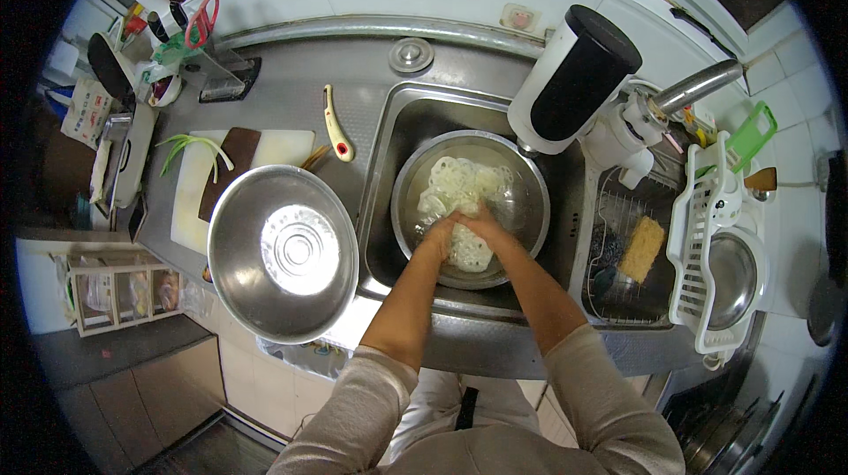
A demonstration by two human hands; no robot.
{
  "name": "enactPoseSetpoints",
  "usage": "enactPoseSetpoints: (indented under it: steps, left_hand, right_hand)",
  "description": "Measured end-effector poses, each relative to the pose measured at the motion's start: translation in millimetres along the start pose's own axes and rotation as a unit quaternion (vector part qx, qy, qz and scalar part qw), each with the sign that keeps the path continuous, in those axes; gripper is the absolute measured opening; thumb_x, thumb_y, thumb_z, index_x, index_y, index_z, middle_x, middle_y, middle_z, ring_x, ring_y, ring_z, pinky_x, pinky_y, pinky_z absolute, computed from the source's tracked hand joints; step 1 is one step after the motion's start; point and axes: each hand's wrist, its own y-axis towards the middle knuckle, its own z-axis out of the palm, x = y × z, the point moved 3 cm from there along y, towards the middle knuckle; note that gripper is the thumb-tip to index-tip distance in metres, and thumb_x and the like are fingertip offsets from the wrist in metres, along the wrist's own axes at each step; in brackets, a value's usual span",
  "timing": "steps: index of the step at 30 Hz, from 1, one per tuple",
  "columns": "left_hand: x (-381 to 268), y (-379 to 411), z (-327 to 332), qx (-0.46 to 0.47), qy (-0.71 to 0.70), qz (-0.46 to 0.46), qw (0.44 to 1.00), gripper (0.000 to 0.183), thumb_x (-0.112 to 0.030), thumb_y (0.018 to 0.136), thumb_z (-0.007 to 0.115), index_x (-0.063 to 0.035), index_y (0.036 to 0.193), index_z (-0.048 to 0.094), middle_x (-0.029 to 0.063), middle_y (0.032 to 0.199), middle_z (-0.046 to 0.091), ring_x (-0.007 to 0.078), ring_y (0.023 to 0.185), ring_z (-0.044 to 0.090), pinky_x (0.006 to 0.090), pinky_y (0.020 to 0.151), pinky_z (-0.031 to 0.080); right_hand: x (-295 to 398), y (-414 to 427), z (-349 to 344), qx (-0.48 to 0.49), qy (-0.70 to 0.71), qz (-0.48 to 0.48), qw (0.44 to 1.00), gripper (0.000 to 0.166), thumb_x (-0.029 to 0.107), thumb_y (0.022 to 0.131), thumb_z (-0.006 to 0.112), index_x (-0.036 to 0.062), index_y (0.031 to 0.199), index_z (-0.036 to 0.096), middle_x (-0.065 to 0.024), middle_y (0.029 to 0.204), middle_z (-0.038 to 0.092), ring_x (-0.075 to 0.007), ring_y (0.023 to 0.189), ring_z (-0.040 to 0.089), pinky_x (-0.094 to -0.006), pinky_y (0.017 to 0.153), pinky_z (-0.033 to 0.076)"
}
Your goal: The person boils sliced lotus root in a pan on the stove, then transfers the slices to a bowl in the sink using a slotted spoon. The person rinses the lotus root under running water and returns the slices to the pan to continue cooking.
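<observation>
A round metal basin (403,215) of water stands in the sink (382,263). Pale slices with holes, which look like lotus root (464,177), lie heaped in it. My left hand (442,234) and my right hand (482,222) are close together over the middle of the basin, among the slices. Their fingers are partly sunk in water and slices, so whether either hand grips any cannot be told. An empty steel bowl (248,269) is on the counter to the left, overlapping a white cutting board (189,210).
A cleaver blade (228,173) and green onion (182,143) lie on the board. A peeler (336,124) is beside it. A black-and-white faucet-side device (576,80) overhangs the sink's right edge. Further right are a sponge (642,249) and a white dish rack (689,276).
</observation>
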Motion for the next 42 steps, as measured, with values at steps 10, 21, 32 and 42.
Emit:
enactPoseSetpoints:
  steps: [10, 21, 32, 42]
  left_hand:
    - [-61, -62, 18, -0.173, 0.048, 0.298, 0.938, 0.028, -0.005, 0.075, 0.056, -0.0064, 0.103, 0.054, 0.0054, 0.101, 0.055, 0.018, 0.09, 0.051, 0.0296, 0.076, 0.042]
    - [-52, -39, 33, -0.194, 0.151, 0.109, 0.963, 0.055, -0.036, 0.077, 0.056, -0.0041, 0.118, 0.039, 0.013, 0.105, 0.052, 0.0287, 0.085, 0.055, 0.0444, 0.072, 0.045]
    - [-41, -40, -6, -0.192, 0.374, 0.224, 0.879, 0.031, -0.019, 0.078, 0.058, -0.0071, 0.107, 0.053, 0.0096, 0.101, 0.056, 0.0233, 0.084, 0.056, 0.0399, 0.07, 0.046]
    - [-7, -4, -9, -0.14, 0.25, 0.148, 0.947, 0.055, -0.028, 0.071, 0.066, -0.005, 0.115, 0.043, 0.0202, 0.115, 0.045, 0.0316, 0.101, 0.047, 0.0405, 0.082, 0.041]
  right_hand:
    - [13, 42, -61, -0.217, -0.256, -0.296, 0.894, 0.034, 0.022, 0.076, 0.06, 0.0054, 0.104, 0.054, -0.0135, 0.091, 0.055, -0.0263, 0.087, 0.051, -0.0351, 0.075, 0.04]
    - [-10, 52, 4, 0.197, -0.001, -0.153, 0.968, 0.054, 0.034, 0.068, 0.067, 0.0046, 0.109, 0.046, -0.0106, 0.1, 0.052, -0.0192, 0.087, 0.049, -0.0293, 0.077, 0.039]
    - [-15, -5, -67, -0.263, -0.329, -0.157, 0.893, 0.043, 0.028, 0.076, 0.06, 0.0008, 0.108, 0.049, -0.0152, 0.108, 0.049, -0.0274, 0.1, 0.045, -0.0398, 0.082, 0.039]
    - [-57, 23, -1, -0.001, 0.042, 0.0, 0.999, 0.045, 0.037, 0.075, 0.062, -0.0015, 0.097, 0.053, -0.0084, 0.092, 0.054, -0.0181, 0.083, 0.05, -0.0311, 0.074, 0.041]
